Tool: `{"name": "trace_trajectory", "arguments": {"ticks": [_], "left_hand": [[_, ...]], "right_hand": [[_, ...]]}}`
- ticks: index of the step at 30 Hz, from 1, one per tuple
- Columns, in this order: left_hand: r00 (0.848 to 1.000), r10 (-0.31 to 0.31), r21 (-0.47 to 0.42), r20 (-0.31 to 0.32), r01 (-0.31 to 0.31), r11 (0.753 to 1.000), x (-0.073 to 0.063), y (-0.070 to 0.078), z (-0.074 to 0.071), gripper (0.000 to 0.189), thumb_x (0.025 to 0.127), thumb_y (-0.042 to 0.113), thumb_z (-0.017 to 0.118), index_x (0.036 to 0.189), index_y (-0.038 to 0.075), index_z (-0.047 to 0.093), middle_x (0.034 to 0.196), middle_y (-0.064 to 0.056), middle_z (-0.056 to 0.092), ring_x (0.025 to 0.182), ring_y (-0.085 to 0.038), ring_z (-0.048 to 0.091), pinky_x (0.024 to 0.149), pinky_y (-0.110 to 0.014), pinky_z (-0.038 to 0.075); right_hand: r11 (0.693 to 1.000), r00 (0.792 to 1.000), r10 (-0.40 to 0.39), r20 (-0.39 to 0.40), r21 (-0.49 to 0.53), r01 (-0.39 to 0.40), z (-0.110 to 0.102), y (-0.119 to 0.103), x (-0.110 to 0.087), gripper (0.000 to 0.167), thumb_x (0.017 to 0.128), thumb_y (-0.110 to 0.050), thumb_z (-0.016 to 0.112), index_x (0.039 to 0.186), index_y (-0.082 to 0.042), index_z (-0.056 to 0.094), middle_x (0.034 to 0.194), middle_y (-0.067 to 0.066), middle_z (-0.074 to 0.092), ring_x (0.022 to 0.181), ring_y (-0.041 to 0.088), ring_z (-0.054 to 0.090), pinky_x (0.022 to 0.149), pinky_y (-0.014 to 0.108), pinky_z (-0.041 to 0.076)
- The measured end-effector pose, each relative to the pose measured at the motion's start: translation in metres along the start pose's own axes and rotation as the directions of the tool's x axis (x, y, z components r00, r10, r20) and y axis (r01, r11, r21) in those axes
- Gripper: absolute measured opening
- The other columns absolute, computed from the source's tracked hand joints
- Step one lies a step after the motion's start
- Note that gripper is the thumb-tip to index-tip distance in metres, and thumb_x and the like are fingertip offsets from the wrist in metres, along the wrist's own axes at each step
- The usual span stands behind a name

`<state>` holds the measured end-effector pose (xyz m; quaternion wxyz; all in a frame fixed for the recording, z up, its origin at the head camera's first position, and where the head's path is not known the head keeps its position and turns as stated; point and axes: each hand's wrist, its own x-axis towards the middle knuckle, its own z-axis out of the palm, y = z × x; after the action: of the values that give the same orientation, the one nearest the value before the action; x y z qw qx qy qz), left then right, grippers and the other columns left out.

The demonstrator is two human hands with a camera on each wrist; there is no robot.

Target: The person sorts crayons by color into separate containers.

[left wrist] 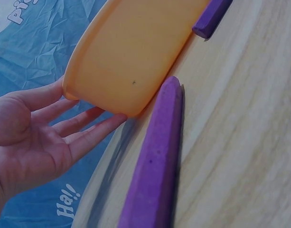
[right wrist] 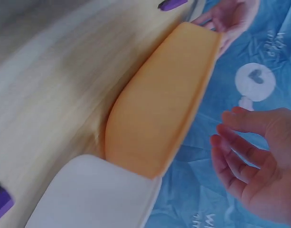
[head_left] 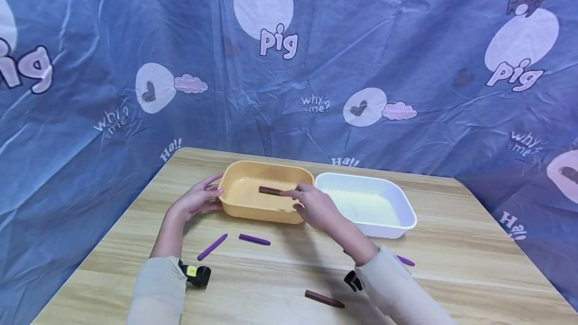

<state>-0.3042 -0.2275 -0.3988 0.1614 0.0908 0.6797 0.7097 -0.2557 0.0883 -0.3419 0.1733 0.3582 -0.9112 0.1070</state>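
Observation:
My left hand (head_left: 196, 199) rests against the left end of an orange plastic bin (head_left: 239, 192), fingers spread and touching its outer wall, thumb by the rim (left wrist: 67, 90). Over the bin's right side hovers my right hand (head_left: 313, 204), fingers loosely bent. Inside the bin a brown crayon (head_left: 270, 191) lies at the fingertips in the head view. Nothing shows between those fingers in the right wrist view. Two purple crayons, one slanted (head_left: 212, 247) and one nearly level (head_left: 255, 239), lie on the table before the bin.
A white bin (head_left: 368, 207) stands against the orange bin's right end. Another brown crayon (head_left: 324, 299) lies near the front of the wooden table (head_left: 253, 280). The right forearm partly covers a purple crayon (head_left: 405, 260). Blue printed cloth (head_left: 289, 124) hangs behind the table.

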Motion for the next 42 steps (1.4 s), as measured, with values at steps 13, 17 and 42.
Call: {"name": "trace_trajectory", "arguments": {"ticks": [13,17,42], "left_hand": [[1.0,-0.017,0.004,-0.01,0.017,1.0,-0.001,0.0,0.002,0.064,0.094,-0.002,0.042,0.147,0.004,0.006,0.142,-0.033,0.016,0.121,-0.048,0.033,0.093,-0.051,0.039],[1.0,-0.02,0.003,-0.011,0.02,1.0,0.0,0.0,0.003,0.064,0.094,-0.002,0.042,0.147,0.004,0.006,0.142,-0.033,0.016,0.121,-0.048,0.033,0.093,-0.051,0.039],[1.0,0.0,0.005,-0.003,0.0,1.0,-0.003,0.0,0.002,0.063,0.094,-0.003,0.04,0.146,0.002,0.005,0.141,-0.034,0.017,0.12,-0.047,0.035,0.092,-0.049,0.04]], "right_hand": [[0.999,0.998,-0.052,0.039,0.015,0.051,-0.02,-0.01,-0.067,0.044,0.072,-0.003,0.076,0.112,-0.018,0.066,0.093,0.001,0.06,0.075,0.014,0.056,0.057,0.029,0.049],[0.996,0.995,-0.072,0.066,0.051,0.069,-0.021,-0.013,-0.09,0.045,0.07,-0.004,0.077,0.112,-0.017,0.066,0.088,-0.002,0.058,0.069,0.008,0.051,0.054,0.023,0.045],[0.96,0.912,-0.084,0.402,0.279,-0.035,-0.012,-0.014,-0.139,0.038,0.072,-0.016,0.077,0.106,-0.018,0.061,0.075,-0.018,0.043,0.063,-0.003,0.041,0.055,0.014,0.038]]}}
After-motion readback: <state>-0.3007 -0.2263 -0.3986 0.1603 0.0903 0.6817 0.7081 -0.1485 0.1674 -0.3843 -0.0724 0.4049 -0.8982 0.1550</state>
